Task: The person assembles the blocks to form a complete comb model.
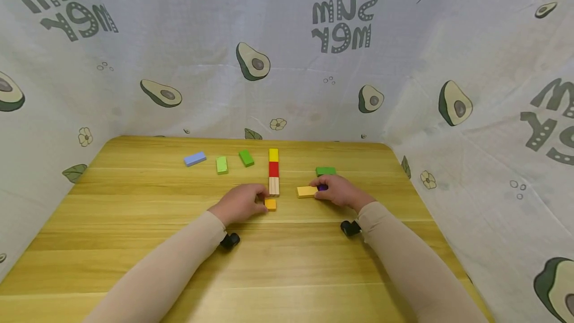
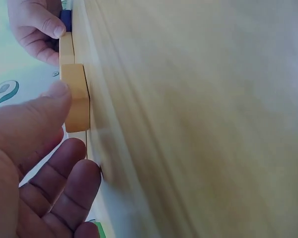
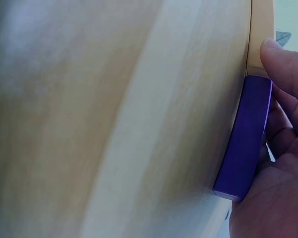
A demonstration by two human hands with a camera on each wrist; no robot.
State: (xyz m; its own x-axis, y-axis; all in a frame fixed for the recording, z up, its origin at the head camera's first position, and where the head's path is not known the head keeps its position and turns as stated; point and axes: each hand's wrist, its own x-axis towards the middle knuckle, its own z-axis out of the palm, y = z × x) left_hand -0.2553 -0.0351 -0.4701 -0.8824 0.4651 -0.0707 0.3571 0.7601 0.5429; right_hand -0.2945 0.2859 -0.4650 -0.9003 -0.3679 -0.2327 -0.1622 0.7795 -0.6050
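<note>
My left hand point(image 1: 242, 203) pinches a small orange block point(image 1: 270, 205) at its left end. In the left wrist view the thumb lies against that orange block point(image 2: 77, 96), while other fingers are curled loosely below. Just beyond it stands a line of blocks end to end: natural wood point(image 1: 274, 187), red point(image 1: 273, 169) and yellow point(image 1: 273, 155). To the right, my right hand point(image 1: 342, 192) pinches the right end of a light orange block point(image 1: 306, 192). Under that palm a purple block point(image 3: 244, 136) sits against the light orange block's end, partly hidden in the head view.
A green block point(image 1: 326, 171) lies just behind the right hand. Left of the line are a dark green block point(image 1: 246, 158), a light green block point(image 1: 221, 165) and a blue block point(image 1: 195, 158). The wooden table point(image 1: 287, 273) ends at a printed cloth point(image 1: 202, 49).
</note>
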